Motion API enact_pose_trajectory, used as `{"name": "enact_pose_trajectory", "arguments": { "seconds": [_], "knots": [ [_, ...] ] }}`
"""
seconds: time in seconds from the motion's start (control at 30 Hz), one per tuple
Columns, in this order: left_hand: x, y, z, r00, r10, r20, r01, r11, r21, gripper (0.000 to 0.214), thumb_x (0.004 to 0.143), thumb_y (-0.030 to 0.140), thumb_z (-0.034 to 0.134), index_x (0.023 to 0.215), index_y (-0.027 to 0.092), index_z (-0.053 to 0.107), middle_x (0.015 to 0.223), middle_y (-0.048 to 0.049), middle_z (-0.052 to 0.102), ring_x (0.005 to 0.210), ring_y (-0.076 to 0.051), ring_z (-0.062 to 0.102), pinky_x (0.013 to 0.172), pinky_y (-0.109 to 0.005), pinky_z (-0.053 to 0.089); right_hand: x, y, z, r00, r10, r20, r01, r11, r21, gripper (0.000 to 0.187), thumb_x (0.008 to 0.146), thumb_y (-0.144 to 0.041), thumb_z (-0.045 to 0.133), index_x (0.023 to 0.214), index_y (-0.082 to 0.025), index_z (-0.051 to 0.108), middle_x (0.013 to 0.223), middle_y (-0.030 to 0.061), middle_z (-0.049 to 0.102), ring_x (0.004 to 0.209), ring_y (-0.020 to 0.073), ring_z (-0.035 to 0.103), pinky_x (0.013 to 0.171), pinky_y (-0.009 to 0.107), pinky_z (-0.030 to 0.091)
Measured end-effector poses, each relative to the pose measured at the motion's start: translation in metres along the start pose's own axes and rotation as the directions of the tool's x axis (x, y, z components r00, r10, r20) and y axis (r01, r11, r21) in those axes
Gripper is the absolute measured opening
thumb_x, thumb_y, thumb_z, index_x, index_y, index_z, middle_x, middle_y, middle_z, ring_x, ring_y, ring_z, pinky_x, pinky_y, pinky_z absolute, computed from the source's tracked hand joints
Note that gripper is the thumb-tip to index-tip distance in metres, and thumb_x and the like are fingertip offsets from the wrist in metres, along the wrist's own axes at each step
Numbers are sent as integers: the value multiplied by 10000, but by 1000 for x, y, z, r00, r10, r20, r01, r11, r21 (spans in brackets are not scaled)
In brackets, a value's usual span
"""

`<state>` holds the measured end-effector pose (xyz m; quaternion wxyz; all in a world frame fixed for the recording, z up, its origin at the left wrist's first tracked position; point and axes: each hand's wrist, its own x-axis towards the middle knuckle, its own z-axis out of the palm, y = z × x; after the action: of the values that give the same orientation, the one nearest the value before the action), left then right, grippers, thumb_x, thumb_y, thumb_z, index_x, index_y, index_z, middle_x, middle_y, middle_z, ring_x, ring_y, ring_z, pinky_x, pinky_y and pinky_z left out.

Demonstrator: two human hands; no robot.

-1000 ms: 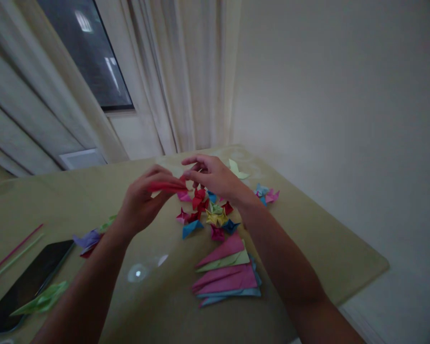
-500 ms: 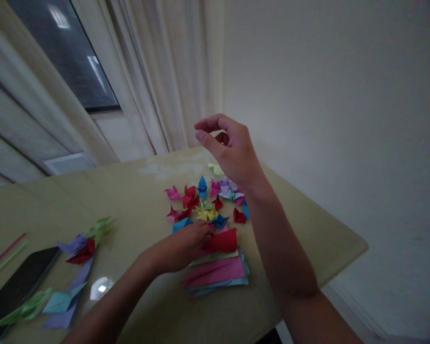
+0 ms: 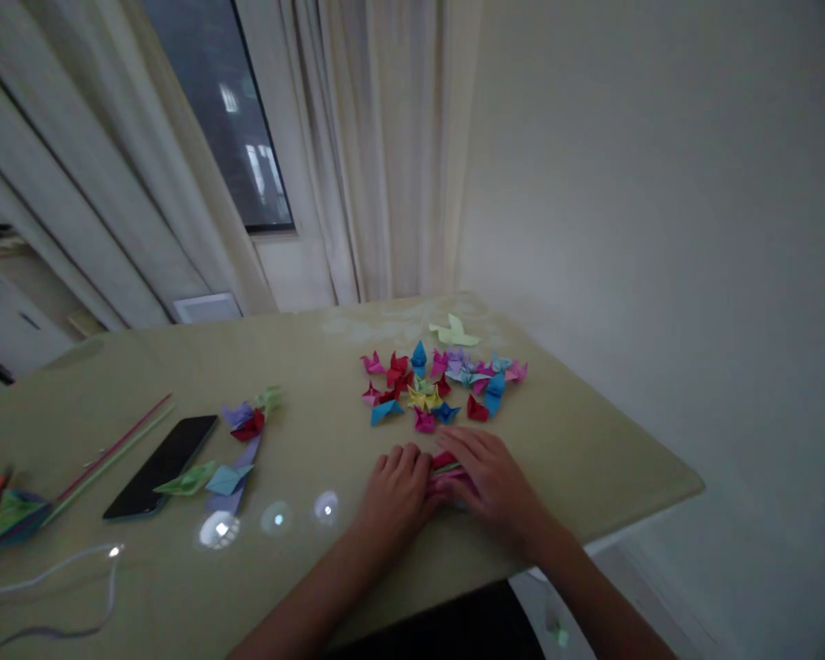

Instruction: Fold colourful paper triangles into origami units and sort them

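Near the table's front edge, my left hand (image 3: 397,486) and my right hand (image 3: 489,477) are closed around a stack of coloured paper (image 3: 446,467), one from each side. Red, green and pink layers show in the narrow gap between them; the hands hide the rest. Just beyond my fingers lies a group of small folded paper figures, with a pink one (image 3: 424,421) and a dark blue one (image 3: 445,413) nearest. A yellow figure (image 3: 423,398), a red one (image 3: 477,408) and a blue one (image 3: 494,394) sit farther back.
A pale green paper shape (image 3: 455,330) lies behind the figures. To the left are a phone (image 3: 161,467), more folded paper (image 3: 230,478), thin pink and green sticks (image 3: 114,454) and a white cable (image 3: 48,573). The table edge (image 3: 650,527) runs along the right.
My right hand has come down from above the table onto the paper stack. My left hand has shifted to the stack's left side. The view has turned left, showing more of the table.
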<state>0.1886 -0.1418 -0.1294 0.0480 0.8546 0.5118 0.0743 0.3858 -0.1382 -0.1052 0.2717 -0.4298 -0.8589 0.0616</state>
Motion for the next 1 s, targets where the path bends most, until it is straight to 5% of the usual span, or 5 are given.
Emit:
{"name": "enact_pose_trajectory", "arguments": {
  "seconds": [0.23, 0.4, 0.57, 0.87, 1.0],
  "knots": [
    [-50, -34, -12, 937, -129, -325, 133, 991, -8, 390, 1049, 384, 525, 1401, 236, 602, 1344, -144, 672, 1215, -306, 618, 1022, -465, 484, -34, -6, 13, 994, 100, 32, -98, 993, -68, 489, 960, -440, 748, 1411, -269, 667, 1373, 117, 696, 1280, 314, 625, 1105, 494, 496],
    [-113, -123, -40, 654, -550, -519, 672, 737, 65, 541, 1045, 464, 387, 1419, 137, 600, 1393, -226, 632, 1216, -435, 585, 978, -587, 492, -29, -5, 12, 994, 95, 53, -91, 994, -65, 448, 963, -438, 741, 1377, -274, 701, 1345, 126, 697, 1242, 320, 631, 1088, 510, 501],
    [-138, -174, -45, 743, -580, -333, 606, 795, -32, 487, 972, 409, 397, 1220, 149, 725, 1238, -190, 728, 1142, -385, 661, 1036, -528, 508, -29, -7, 13, 995, 61, 73, -55, 995, -78, 523, 940, -507, 742, 1405, -275, 689, 1352, 124, 706, 1254, 321, 628, 1112, 521, 472],
    [-129, -139, -68, 548, -746, -378, 451, 644, -618, 438, 888, 596, 610, 1142, 271, 757, 1144, -75, 801, 1041, -311, 749, 918, -422, 597, -38, -2, 16, 989, -49, -139, 27, 987, -159, 535, 1012, -438, 641, 1506, -236, 595, 1444, 153, 658, 1305, 337, 617, 1089, 526, 480],
    [-118, -85, -59, 628, -731, -265, 246, 510, -824, 495, 870, 641, 676, 1191, 273, 760, 1242, -73, 790, 1121, -312, 744, 973, -455, 613, -33, -40, 17, 954, -60, -292, 68, 998, 18, 398, 1057, -353, 582, 1444, -273, 629, 1275, 122, 730, 1166, 292, 686, 993, 469, 565]
  ]
}}
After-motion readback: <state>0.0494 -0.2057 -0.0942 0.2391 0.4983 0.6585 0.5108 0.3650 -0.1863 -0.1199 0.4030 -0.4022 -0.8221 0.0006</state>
